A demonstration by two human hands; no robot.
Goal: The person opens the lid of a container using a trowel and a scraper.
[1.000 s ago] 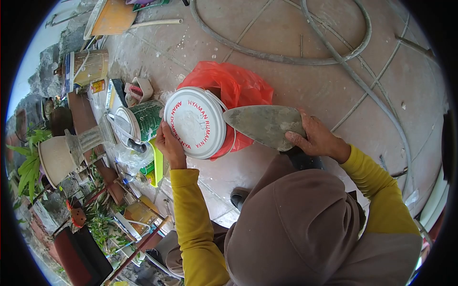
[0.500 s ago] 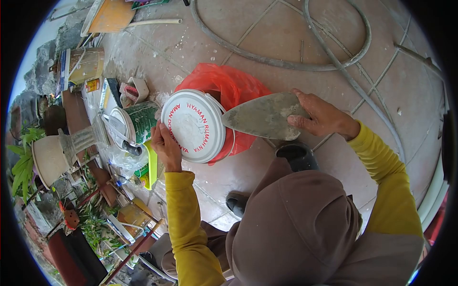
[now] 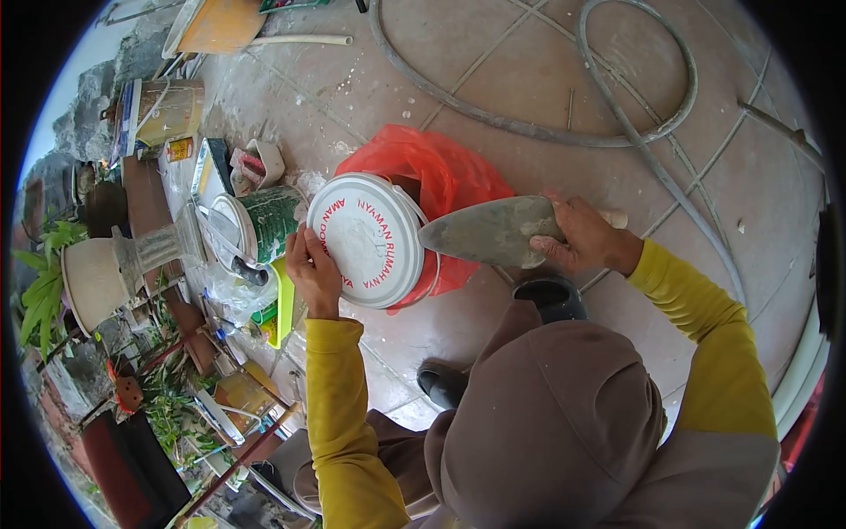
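A white round bucket lid [image 3: 374,240] with red lettering sits on a bucket, and my left hand [image 3: 313,269] grips its near-left edge. My right hand [image 3: 583,236] holds a grey pointed trowel [image 3: 489,232] by its wooden handle, the blade lying flat with its tip at the lid's right edge. A red plastic bag [image 3: 438,174] is bunched behind and beside the bucket. My brown head covering and yellow sleeves fill the lower frame.
A green-labelled paint can [image 3: 267,220] stands left of the lid. Further left are a yellowish bucket [image 3: 167,111], small cartons, a pale plant pot [image 3: 91,280] and green plants. Grey hoses [image 3: 617,132] loop over the tiled floor behind. A black shoe [image 3: 548,295] shows below the trowel.
The trowel rose from below-right of the lid, then settled with its tip against the lid's right edge. My left hand stayed on the lid's rim.
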